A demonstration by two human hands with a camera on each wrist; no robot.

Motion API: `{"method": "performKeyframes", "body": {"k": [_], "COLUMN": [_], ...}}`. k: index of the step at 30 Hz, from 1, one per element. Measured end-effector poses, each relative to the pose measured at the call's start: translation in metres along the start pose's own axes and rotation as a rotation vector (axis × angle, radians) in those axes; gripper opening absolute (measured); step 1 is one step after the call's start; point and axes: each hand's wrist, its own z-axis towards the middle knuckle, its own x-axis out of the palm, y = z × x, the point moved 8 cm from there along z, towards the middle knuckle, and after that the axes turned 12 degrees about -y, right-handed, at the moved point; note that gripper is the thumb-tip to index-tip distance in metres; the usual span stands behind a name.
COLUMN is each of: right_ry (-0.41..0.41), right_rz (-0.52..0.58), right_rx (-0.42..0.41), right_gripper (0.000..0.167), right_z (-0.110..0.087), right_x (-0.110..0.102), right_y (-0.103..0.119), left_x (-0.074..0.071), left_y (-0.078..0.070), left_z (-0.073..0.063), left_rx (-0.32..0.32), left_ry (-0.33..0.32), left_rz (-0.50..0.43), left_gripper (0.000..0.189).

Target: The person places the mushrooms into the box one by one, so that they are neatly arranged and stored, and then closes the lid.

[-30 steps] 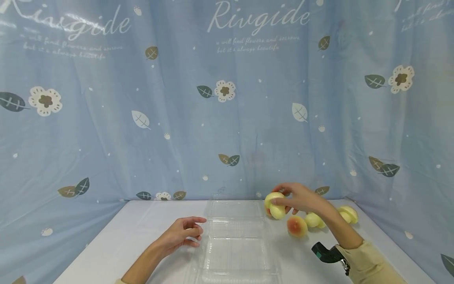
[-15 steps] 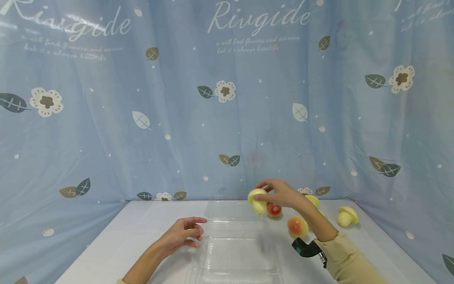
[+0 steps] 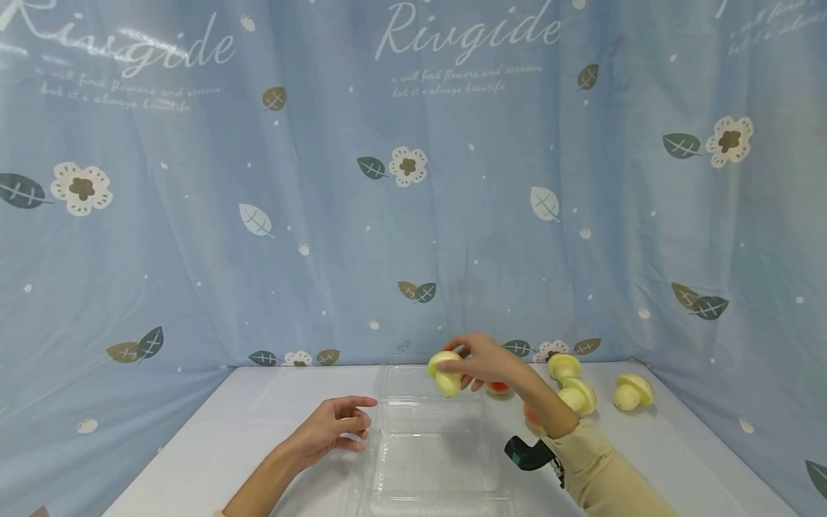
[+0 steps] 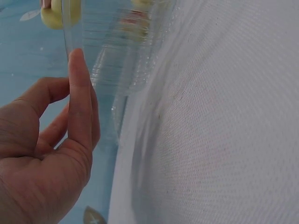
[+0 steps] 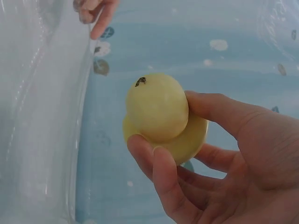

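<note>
My right hand (image 3: pixel 481 359) holds a pale yellow toy mushroom (image 3: pixel 446 373) above the far part of a clear plastic clamshell box (image 3: pixel 429 459). In the right wrist view the thumb and fingers grip the mushroom's cap (image 5: pixel 187 142), and its rounded stem (image 5: pixel 156 107) with a dark mark faces the camera. The box lies with its lid folded back. At the box's left side is my left hand (image 3: pixel 329 431), its fingers relaxed. A left fingertip (image 4: pixel 77 58) is at the clear plastic edge in the left wrist view; whether it touches is hard to tell.
Right of the box lie more yellow mushrooms (image 3: pixel 577 396) and a lone mushroom (image 3: pixel 633 393). A red-and-yellow peach-like fruit (image 3: pixel 497 388) is partly hidden by the right hand, another (image 3: pixel 531 415) by the forearm. A blue patterned curtain (image 3: pixel 323 179) stands behind the white table (image 3: pixel 258 402).
My right hand has carried the mushroom leftward, from beside the box to above its lid part. Mushrooms behind the arm have come into view. The left hand has stayed put.
</note>
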Motion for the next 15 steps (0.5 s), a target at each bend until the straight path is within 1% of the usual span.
{"method": "performKeyframes", "body": {"k": [6, 11, 15], "right_ry": [-0.001, 0.006, 0.013], "right_rz": [0.0, 0.011, 0.021], "right_rx": [-0.014, 0.021, 0.022], "right_gripper": [0.043, 0.044, 0.043], "right_z": [0.006, 0.012, 0.016], "right_x": [0.017, 0.032, 0.043], "right_y": [0.008, 0.006, 0.002], "left_x": [0.001, 0.001, 0.001], "left_y": [-0.001, 0.0, 0.0], "left_z": [-0.002, -0.002, -0.001], "left_rx": [-0.001, -0.003, -0.004], "left_ry": [-0.003, -0.008, -0.011], "left_rz": [0.004, 0.0, 0.0], "left_gripper": [0.058, 0.058, 0.057]}}
